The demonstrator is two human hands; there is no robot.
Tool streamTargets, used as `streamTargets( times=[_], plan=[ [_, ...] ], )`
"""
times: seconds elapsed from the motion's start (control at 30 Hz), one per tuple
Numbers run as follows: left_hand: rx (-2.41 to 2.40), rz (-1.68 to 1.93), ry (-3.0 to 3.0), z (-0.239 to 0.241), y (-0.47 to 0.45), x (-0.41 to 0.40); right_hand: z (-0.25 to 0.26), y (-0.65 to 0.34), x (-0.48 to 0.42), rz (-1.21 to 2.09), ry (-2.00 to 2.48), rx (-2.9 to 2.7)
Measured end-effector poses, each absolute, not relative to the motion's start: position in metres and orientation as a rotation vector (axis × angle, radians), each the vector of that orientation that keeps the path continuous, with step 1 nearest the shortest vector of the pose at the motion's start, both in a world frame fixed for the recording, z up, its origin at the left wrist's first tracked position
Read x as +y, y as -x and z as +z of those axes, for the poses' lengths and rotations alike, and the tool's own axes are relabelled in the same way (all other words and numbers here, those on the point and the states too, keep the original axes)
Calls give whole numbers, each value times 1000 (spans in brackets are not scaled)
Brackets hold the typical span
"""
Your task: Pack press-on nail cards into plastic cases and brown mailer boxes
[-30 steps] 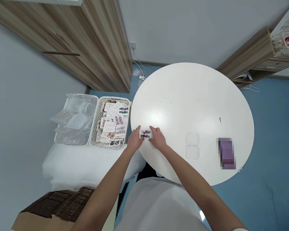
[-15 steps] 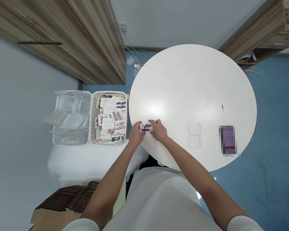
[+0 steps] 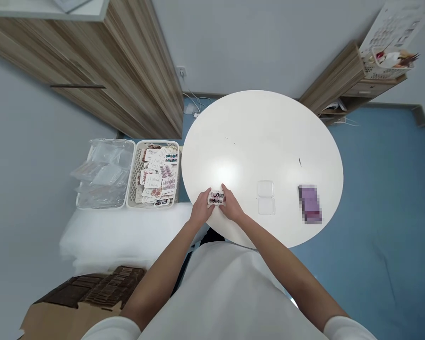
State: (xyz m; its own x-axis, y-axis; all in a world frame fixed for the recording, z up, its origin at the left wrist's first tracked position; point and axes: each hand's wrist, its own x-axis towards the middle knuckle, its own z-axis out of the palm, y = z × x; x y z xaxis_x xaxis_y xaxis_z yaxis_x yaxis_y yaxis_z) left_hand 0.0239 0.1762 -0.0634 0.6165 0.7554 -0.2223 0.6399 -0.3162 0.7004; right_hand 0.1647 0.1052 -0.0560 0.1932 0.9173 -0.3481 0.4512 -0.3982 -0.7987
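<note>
A small card of press-on nails point(image 3: 216, 198), with two rows of dark, glossy, patterned nails on white, is held level between my hands near the table's front left edge. My left hand point(image 3: 201, 208) grips its left end, fingers at the top corner and thumb below. At the right end, my right hand point(image 3: 231, 206) pinches it the same way. To the right of my hands, a clear plastic case point(image 3: 266, 198) lies opened flat, its two halves one above the other.
Left of the round white table point(image 3: 262, 127), a white basket point(image 3: 130, 200) holds many similar nail cards. Beside it, another basket point(image 3: 78, 201) holds clear plastic packaging. A blurred purple object point(image 3: 310, 204) lies at the table's right. Brown cardboard point(image 3: 67, 318) is at lower left.
My view has shifted, so the table and case appear further left and the shelf at upper right shows more. Both hands keep hold of the nail card.
</note>
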Motion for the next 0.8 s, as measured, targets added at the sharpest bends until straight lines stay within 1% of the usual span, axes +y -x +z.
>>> streamTargets(
  times=[0.13,0.3,0.47,0.6,0.8],
  plan=[
    [973,165,-2042,-53,-41,143,-54,-193,64,1131,1888,-1182],
    [953,142,-2058,-46,-81,100,-50,-238,3,1125,1799,-1190],
    [834,112,-2064,-44,-128,67,-46,-278,-45,1071,1886,-1217],
    [736,50,-2069,-43,-151,57,-46,-303,-59,1045,1961,-1227],
    [735,52,-2188,-49,-164,64,-53,-325,-51,1036,2012,-1322]
  ],
)
